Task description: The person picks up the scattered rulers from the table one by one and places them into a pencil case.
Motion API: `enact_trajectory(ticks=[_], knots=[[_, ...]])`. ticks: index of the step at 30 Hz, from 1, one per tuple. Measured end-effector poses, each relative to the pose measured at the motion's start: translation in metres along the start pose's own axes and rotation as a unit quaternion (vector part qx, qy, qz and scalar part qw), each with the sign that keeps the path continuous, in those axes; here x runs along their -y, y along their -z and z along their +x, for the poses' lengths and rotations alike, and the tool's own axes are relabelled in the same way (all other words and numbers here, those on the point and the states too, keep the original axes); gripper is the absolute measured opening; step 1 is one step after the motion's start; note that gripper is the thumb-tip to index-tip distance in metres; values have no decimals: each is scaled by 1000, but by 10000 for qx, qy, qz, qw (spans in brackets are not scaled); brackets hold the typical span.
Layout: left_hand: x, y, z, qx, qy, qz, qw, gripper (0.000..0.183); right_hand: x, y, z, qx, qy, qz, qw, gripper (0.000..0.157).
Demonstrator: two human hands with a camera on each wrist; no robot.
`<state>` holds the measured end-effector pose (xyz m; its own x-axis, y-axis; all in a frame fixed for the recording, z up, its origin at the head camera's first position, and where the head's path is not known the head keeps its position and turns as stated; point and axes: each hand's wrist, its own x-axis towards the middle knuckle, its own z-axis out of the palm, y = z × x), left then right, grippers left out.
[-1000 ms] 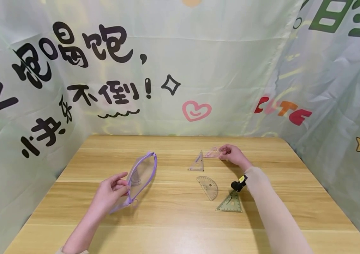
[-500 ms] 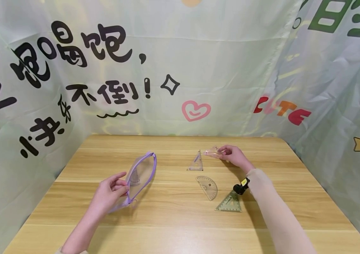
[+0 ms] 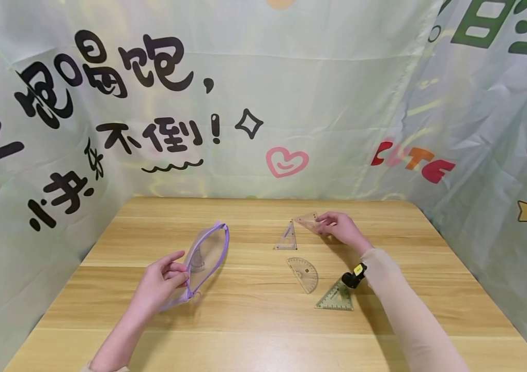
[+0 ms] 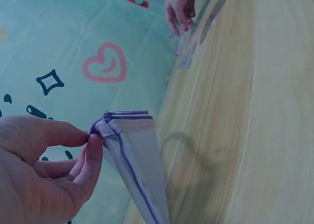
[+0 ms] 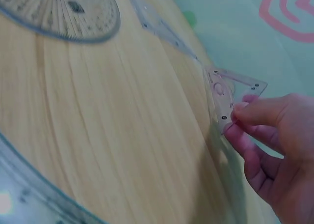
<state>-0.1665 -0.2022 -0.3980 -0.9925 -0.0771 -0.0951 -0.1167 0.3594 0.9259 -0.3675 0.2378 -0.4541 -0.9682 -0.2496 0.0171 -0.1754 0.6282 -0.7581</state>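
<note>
My left hand [image 3: 158, 281] pinches the edge of a see-through zip pouch [image 4: 140, 155] with purple trim, its mouth gaping to the right. A greyish shape [image 3: 197, 260] shows through the pouch wall. At the far side of the table, my right hand [image 3: 341, 228] pinches a clear pinkish set square [image 5: 223, 94] between thumb and fingers; it is tilted up from the wood. Just left of it lies another clear set square [image 3: 287, 238]. Nearer to me are a clear protractor [image 3: 304, 275] and a greenish set square [image 3: 335, 298], whose top corner is overlapped by the right wrist camera.
All this is on a wooden table [image 3: 254, 315]. Printed cloth [image 3: 338, 103] hangs close behind the table's back edge and along both sides. A black camera [image 3: 353, 277] is strapped to the right wrist.
The pinkish set square has turned and tipped up from the table in my right hand, which shifted slightly. My left hand and the pouch have stayed put.
</note>
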Motion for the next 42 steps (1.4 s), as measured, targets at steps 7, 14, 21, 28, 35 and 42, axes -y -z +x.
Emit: enact_trajectory(ticks=[7,14,21,28,35,42], knots=[[1,0,0,7,15,-14,10000,58,15,-8,-1,-174,6,222,9996,30],[0,1,-2,17,-10,-24,10000,58,32,-17,-6,-177,-17,603,9980,32],[1,0,-3,-35,-112,46,9999,48,51,-27,-8,-34,113,779,9969,39],[0,0,-1,-59,-152,53,9999,41,65,-37,-10,80,156,936,9955,38],[-1,-3,1,-102,-127,52,9999,41,72,-43,-13,243,86,1129,9933,38],[0,-5,1,-139,-111,28,9998,41,82,-46,-16,420,55,1237,9914,38]])
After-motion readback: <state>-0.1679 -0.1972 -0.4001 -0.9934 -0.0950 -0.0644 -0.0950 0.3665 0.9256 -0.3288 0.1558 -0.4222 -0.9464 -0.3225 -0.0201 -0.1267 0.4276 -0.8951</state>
